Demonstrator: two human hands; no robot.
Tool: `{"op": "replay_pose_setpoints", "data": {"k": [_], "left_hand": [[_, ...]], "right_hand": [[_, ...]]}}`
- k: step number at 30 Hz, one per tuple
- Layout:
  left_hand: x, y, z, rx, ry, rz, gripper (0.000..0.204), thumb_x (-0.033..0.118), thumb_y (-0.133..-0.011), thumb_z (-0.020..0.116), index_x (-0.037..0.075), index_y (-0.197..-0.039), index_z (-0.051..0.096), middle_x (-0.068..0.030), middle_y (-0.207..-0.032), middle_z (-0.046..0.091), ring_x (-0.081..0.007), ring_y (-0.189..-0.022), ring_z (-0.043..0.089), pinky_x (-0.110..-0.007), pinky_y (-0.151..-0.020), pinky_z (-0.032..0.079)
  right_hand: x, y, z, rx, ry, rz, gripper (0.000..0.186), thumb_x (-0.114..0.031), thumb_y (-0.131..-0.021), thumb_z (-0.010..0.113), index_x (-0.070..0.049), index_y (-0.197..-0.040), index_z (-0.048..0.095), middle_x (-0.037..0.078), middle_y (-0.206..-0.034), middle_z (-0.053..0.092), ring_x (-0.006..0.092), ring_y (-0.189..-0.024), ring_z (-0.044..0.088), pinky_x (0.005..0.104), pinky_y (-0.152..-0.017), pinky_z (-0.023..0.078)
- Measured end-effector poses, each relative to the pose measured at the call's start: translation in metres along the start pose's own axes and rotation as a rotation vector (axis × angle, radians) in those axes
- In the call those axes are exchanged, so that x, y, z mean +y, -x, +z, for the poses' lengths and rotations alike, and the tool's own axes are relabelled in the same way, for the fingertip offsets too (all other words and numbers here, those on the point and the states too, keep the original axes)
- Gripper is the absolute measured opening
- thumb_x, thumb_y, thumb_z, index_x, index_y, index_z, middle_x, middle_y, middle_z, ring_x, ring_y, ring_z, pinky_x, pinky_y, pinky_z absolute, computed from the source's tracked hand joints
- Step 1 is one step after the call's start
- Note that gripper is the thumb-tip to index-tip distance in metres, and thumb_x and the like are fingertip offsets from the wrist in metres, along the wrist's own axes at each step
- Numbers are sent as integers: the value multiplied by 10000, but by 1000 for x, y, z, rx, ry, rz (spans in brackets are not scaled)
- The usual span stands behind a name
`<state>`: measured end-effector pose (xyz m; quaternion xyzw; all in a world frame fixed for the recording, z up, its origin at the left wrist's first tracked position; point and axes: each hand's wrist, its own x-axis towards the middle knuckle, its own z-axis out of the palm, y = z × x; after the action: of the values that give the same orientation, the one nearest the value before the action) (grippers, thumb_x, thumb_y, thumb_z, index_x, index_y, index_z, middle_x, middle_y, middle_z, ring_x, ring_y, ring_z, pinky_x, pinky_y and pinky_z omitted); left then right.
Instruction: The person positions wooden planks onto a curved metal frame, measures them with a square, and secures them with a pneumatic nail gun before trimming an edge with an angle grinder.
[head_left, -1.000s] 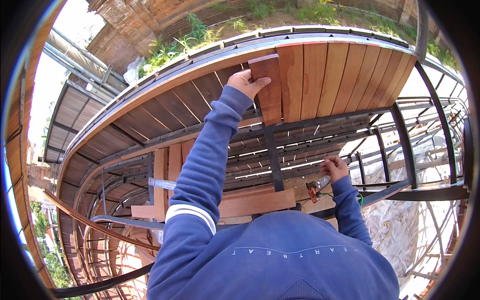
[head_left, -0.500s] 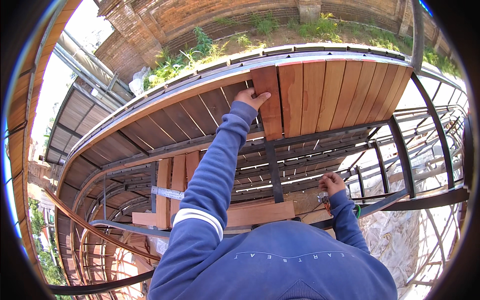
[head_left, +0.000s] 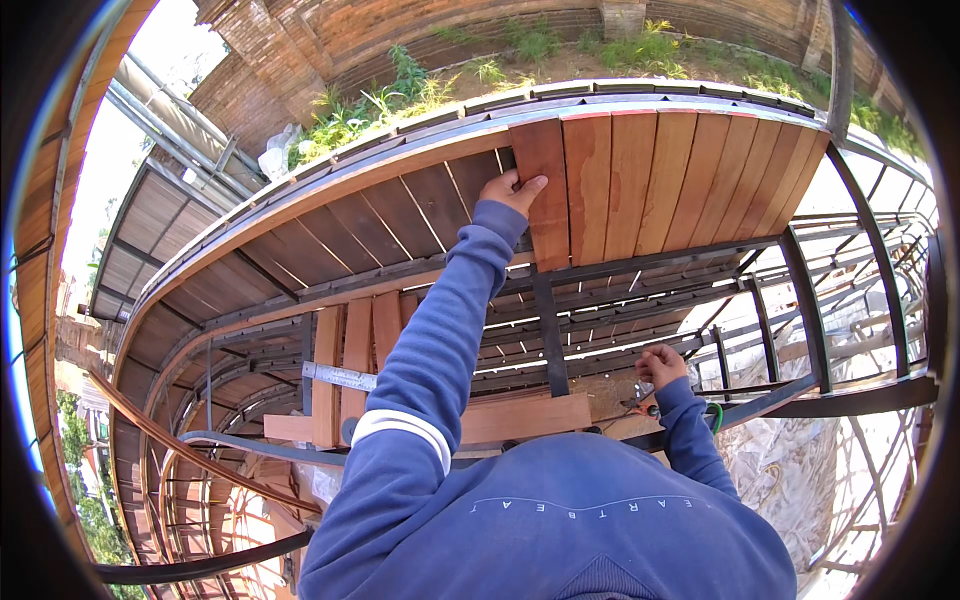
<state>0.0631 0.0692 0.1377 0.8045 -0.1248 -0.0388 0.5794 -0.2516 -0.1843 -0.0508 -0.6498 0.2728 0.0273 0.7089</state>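
Note:
A reddish-brown wooden plank (head_left: 545, 200) lies across the curved frame, its right edge close against a row of fitted planks (head_left: 680, 180). My left hand (head_left: 512, 192) grips this plank's left edge, thumb on top; the fingertips under it are hidden. Lower right, my right hand (head_left: 660, 366) hovers over the framework with its fingers curled together; whatever it may hold is too small to make out. Just below that hand lies a tool with orange handles (head_left: 645, 409), perhaps pliers, partly covered by my sleeve.
Loose boards (head_left: 530, 415) lie in front of me, with a metal square (head_left: 340, 376) on the stack at left. Dark metal ribs (head_left: 805, 310) curve along the right. Beyond the frame stand plants (head_left: 400, 85) and a brick wall (head_left: 480, 25).
The plank has shifted right with my left hand, narrowing the gap to its neighbour. My right hand stays nearly in place, and more of the orange-handled tool shows.

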Motion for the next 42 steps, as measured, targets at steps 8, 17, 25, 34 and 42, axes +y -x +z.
{"op": "replay_pose_setpoints", "data": {"k": [8, 17, 25, 34, 42], "left_hand": [[1, 2, 6, -42, 314, -61, 354, 218, -932, 694, -61, -1140, 632, -103, -1024, 664, -166, -795, 671, -293, -660, 639], [2, 6, 11, -15, 415, -71, 331, 203, -926, 700, -55, -1128, 649, -92, -975, 662, -172, -814, 673, -295, -671, 646], [10, 10, 8, 8, 119, -113, 370, 259, -908, 728, -41, -1112, 656, -46, -872, 637, -127, -717, 638, -273, -593, 618], [10, 16, 2, -44, -99, -139, 446, 337, -874, 759, -6, -1142, 659, -52, -802, 640, -124, -575, 612, -248, -492, 544], [4, 50, -8, 267, -240, 14, 510, 455, -867, 730, -4, -1084, 675, -36, -748, 627, -154, -692, 619, -320, -626, 501]], "right_hand": [[6, -8, -1, -18, 14, 1, 199, -200, -954, 623, -14, -1022, 621, 87, -855, 707, 139, -683, 666, 262, -595, 533], [14, -8, -2, 5, 20, 27, 186, -197, -951, 628, -23, -1016, 623, 83, -851, 706, 137, -679, 663, 261, -587, 528], [6, -6, 4, -8, 11, 15, 173, -159, -934, 632, -4, -1008, 612, 91, -842, 704, 155, -681, 663, 275, -595, 531], [12, 1, -8, 8, 2, 35, 171, -170, -943, 626, -15, -1017, 614, 95, -852, 705, 151, -684, 660, 277, -598, 527], [-2, 12, -6, 20, 33, -8, 156, -148, -940, 621, -12, -1015, 607, 109, -845, 696, 161, -677, 673, 272, -586, 544]]}}
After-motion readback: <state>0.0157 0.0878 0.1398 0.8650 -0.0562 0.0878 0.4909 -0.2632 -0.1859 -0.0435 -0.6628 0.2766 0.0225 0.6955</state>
